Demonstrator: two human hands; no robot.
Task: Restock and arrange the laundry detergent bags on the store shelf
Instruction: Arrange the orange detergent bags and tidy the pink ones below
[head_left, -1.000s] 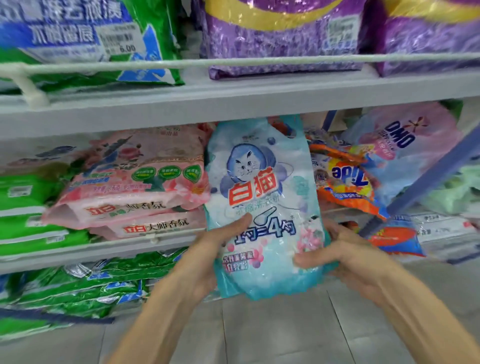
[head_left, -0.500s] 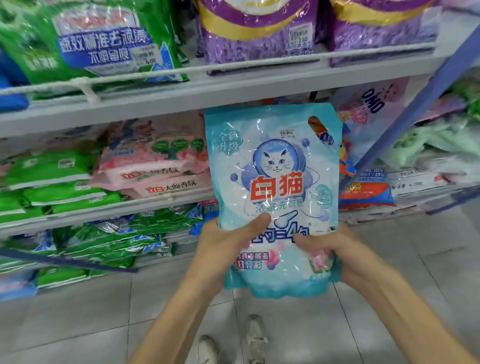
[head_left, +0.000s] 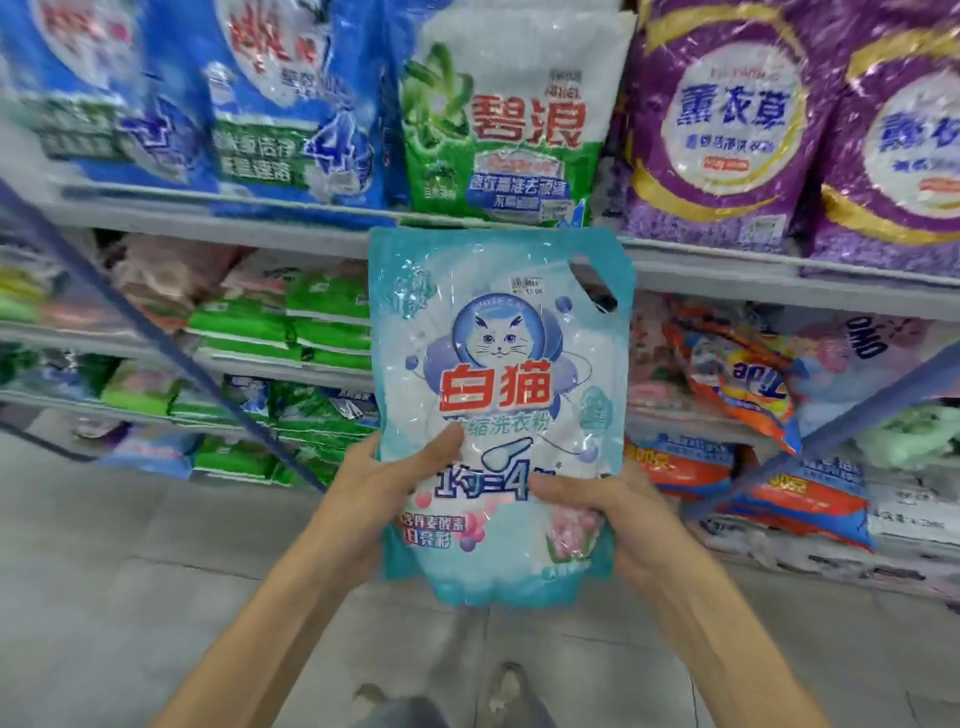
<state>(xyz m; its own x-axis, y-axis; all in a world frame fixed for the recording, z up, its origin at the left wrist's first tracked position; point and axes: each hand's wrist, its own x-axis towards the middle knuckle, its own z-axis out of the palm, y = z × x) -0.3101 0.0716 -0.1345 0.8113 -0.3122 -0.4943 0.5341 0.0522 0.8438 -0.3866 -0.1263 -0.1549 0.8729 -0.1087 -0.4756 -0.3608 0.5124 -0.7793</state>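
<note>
I hold a light blue detergent bag (head_left: 498, 364) with a white cat picture upright in front of the shelves. My left hand (head_left: 384, 499) grips its lower left edge, thumb across the front. My right hand (head_left: 602, 514) grips the lower right edge, thumb on the front too. The bag's top reaches the edge of the upper shelf (head_left: 727, 265). It has a handle cut-out at its top right corner.
The upper shelf carries blue bags (head_left: 249, 104), a green and white bag (head_left: 509, 130) and purple bags (head_left: 727, 135). Lower shelves hold flat green packs (head_left: 291, 332), pink bags (head_left: 171, 270) and orange bags (head_left: 743, 374). A blue diagonal brace (head_left: 171, 358) crosses at left. Grey tiled floor lies below.
The bag has come out of the middle shelf and now stands upright, away from the shelves, in both hands. The view has risen and the upper shelf's bags are in sight.
</note>
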